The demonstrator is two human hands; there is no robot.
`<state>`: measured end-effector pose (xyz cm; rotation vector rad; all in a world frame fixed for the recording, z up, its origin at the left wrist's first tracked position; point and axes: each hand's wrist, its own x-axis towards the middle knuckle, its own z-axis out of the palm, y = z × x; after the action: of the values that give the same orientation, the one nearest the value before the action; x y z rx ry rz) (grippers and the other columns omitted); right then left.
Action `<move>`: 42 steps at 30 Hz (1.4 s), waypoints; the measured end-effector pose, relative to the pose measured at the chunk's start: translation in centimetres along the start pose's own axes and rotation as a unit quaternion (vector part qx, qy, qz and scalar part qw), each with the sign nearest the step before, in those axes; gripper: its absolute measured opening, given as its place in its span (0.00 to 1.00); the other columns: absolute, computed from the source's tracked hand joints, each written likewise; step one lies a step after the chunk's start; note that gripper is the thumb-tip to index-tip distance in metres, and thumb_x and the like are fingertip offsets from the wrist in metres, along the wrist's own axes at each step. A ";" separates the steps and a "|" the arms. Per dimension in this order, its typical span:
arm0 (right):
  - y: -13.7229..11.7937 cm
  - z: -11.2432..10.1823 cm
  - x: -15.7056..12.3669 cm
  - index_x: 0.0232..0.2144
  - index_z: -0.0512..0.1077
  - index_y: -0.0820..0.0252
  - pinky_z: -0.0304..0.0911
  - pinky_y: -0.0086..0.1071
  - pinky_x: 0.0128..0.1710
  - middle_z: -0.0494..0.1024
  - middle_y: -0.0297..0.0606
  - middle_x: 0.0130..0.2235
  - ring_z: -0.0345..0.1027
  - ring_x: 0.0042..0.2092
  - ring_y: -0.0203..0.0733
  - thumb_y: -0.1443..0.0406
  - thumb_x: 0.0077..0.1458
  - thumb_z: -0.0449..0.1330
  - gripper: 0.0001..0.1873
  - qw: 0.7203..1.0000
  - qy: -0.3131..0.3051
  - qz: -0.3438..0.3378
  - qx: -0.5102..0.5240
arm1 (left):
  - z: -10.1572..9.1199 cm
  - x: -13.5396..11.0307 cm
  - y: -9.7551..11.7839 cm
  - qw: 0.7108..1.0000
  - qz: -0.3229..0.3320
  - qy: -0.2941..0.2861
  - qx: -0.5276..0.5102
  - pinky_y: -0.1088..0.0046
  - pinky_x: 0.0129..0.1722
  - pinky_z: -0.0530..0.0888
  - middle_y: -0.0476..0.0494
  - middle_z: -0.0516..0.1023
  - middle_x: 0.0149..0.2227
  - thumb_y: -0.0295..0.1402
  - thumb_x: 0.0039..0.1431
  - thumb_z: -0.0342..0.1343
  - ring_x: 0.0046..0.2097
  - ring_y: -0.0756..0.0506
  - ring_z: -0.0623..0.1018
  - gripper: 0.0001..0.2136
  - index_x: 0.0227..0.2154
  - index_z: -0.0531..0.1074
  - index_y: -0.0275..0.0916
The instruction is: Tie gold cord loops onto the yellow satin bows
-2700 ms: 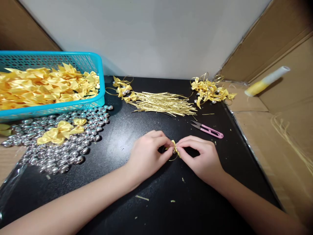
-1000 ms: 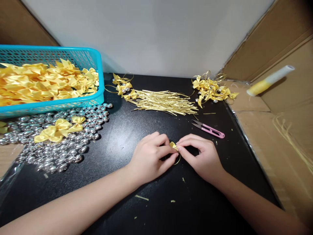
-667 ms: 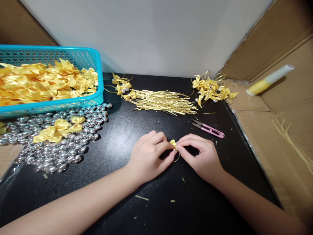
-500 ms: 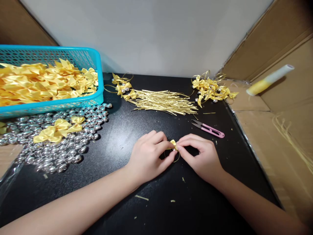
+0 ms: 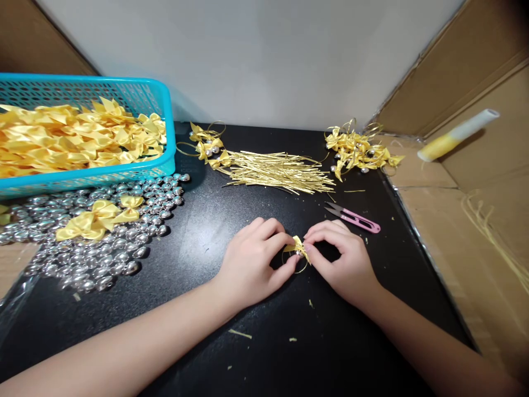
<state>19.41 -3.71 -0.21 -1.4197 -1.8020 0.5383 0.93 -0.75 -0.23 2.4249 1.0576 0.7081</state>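
A small yellow ribbon bow (image 5: 298,245) with a loop of gold wire under it sits low over the black table (image 5: 215,220), pinched from both sides. My left hand (image 5: 254,262) grips it with closed fingers on its left. On its right, the thumb and forefinger of my right hand (image 5: 341,259) pinch it. Whether a bell hangs on it is hidden by the fingers.
Pink thread snips (image 5: 352,217) lie just behind my right hand. A bundle of gold wires (image 5: 275,171) and two heaps of finished bows (image 5: 359,150) (image 5: 206,144) lie further back. At left are a blue basket (image 5: 88,179) of yellow bows and spread silver bells (image 5: 95,242). Cardboard (image 5: 467,231) borders the right.
Both hands have stayed in place, working the bow. It has turned a little between the fingertips, and the wire loop now shows more to the left.
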 end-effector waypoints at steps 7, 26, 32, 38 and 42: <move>-0.3 -0.2 0.0 0.24 0.72 0.59 0.64 0.37 0.39 0.78 0.36 0.31 0.69 0.36 0.40 0.71 0.53 0.60 0.07 0.997 -0.023 0.062 0.041 | 0.0 0.1 0.1 1.000 -0.005 -0.013 0.006 0.65 0.34 0.70 0.42 0.75 0.34 0.37 0.59 0.56 0.35 0.43 0.71 0.09 0.32 0.77 0.36; -0.4 -0.1 -0.3 0.24 0.74 0.57 0.64 0.40 0.41 0.79 0.36 0.32 0.70 0.37 0.42 0.69 0.54 0.61 0.07 0.996 -0.045 0.074 0.036 | 0.3 0.0 -0.2 0.999 0.037 -0.005 -0.016 0.69 0.32 0.68 0.44 0.77 0.31 0.33 0.63 0.54 0.33 0.46 0.71 0.09 0.33 0.79 0.38; -0.4 -0.1 -0.2 0.23 0.73 0.57 0.65 0.38 0.38 0.78 0.36 0.30 0.71 0.35 0.41 0.70 0.52 0.61 0.07 0.998 -0.031 0.052 0.023 | 0.4 -0.1 -0.5 0.999 0.036 0.007 -0.018 0.68 0.33 0.69 0.44 0.77 0.32 0.31 0.62 0.55 0.33 0.46 0.72 0.08 0.32 0.78 0.37; -0.6 -1.0 0.2 0.26 0.74 0.59 0.67 0.34 0.38 0.78 0.38 0.32 0.71 0.36 0.40 0.71 0.50 0.61 0.04 0.999 -0.028 -0.021 -0.027 | 0.4 0.0 -0.4 0.999 0.036 0.016 -0.035 0.69 0.33 0.70 0.44 0.77 0.31 0.31 0.62 0.55 0.33 0.46 0.72 0.07 0.33 0.78 0.37; -1.6 -1.8 -0.4 0.32 0.73 0.60 0.64 0.30 0.28 0.73 0.33 0.25 0.67 0.27 0.36 0.67 0.50 0.62 0.05 0.992 -0.043 -0.004 -0.117 | 0.3 0.0 -0.2 0.999 0.028 0.010 -0.033 0.68 0.34 0.70 0.43 0.78 0.32 0.31 0.61 0.56 0.34 0.46 0.72 0.07 0.32 0.78 0.37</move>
<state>19.84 -4.75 1.94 -1.5648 -1.9911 0.3997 1.01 -0.62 -0.59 2.4049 0.9622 0.7741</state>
